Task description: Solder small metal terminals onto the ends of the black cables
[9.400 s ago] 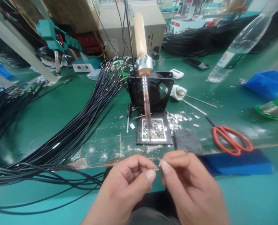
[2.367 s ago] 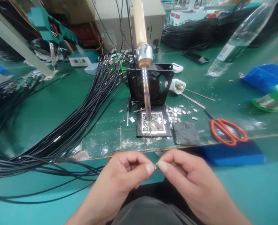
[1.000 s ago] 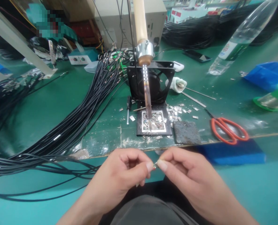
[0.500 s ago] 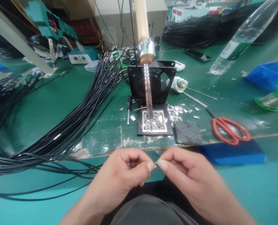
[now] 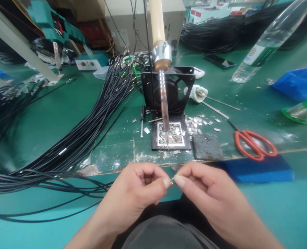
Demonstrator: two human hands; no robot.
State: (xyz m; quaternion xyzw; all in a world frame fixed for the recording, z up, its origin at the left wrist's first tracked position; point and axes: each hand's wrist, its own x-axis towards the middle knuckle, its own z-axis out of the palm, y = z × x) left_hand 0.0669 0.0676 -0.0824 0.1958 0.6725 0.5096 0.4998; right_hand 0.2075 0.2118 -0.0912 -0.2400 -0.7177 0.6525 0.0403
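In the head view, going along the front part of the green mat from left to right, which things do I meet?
Black cable bundle → black tray of metal pieces → dark sponge pad → orange scissors → green solder spool.

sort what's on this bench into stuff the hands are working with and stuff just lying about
In use:
left hand
right hand
small metal piece, pinched between both
soldering iron over the metal clips tray

Lying about:
orange scissors
plastic bottle
phone
solder spool
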